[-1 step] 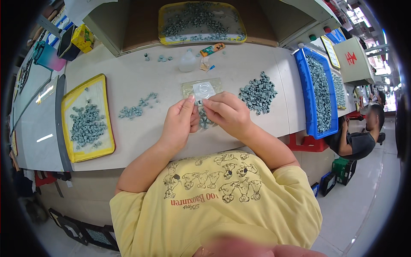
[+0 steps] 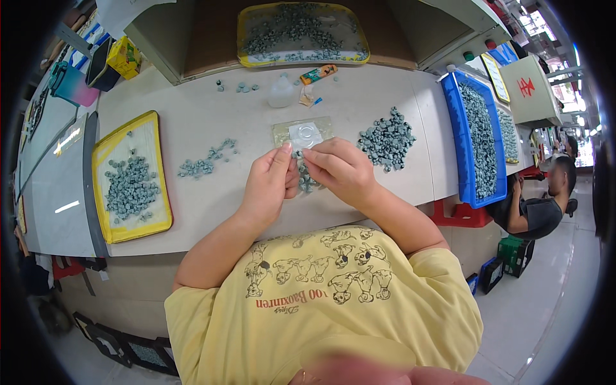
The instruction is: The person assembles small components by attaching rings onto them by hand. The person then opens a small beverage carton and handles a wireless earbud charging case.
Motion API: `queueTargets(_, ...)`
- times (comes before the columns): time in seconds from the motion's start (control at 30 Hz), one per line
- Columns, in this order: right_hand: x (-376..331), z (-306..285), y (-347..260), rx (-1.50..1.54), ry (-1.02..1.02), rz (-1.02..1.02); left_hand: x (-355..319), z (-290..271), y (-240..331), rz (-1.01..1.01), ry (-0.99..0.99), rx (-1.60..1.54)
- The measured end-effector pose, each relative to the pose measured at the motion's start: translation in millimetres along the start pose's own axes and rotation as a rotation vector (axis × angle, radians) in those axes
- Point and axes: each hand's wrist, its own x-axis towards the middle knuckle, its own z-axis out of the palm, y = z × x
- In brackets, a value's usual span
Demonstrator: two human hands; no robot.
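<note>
Above the table, in front of my chest, my left hand and my right hand meet at their fingertips. Both are closed in a pinch around a small grey-green piece, mostly covered by the fingers. Just beyond the fingertips lies a clear round dish on a pale sheet. Under my right hand, a little heap of similar pieces is partly hidden. A loose scatter of pieces lies left of my left hand, and a larger, darker pile is to the right of my right hand.
A yellow-rimmed tray of pieces stands at left, another yellow-rimmed tray in the shelf ahead. Right is a blue bin full of pieces. A translucent bottle and an orange tube stand beyond the dish. A co-worker sits far right.
</note>
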Motion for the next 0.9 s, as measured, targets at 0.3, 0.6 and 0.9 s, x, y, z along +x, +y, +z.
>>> queueTargets(0.3,-4,3,0,-0.093,-0.077,-0.111,-1,-4,-2,0.020,0.011,0.064)
queueTargets(0.6,-9,14,-3,-0.069,0.026,-0.124,-3,2,-7,0.149,0.067,0.134)
queueTargets(0.9,-14,0,-5,0.080,-0.073,0.146,-2,-3,-14,0.360,0.163,0.698)
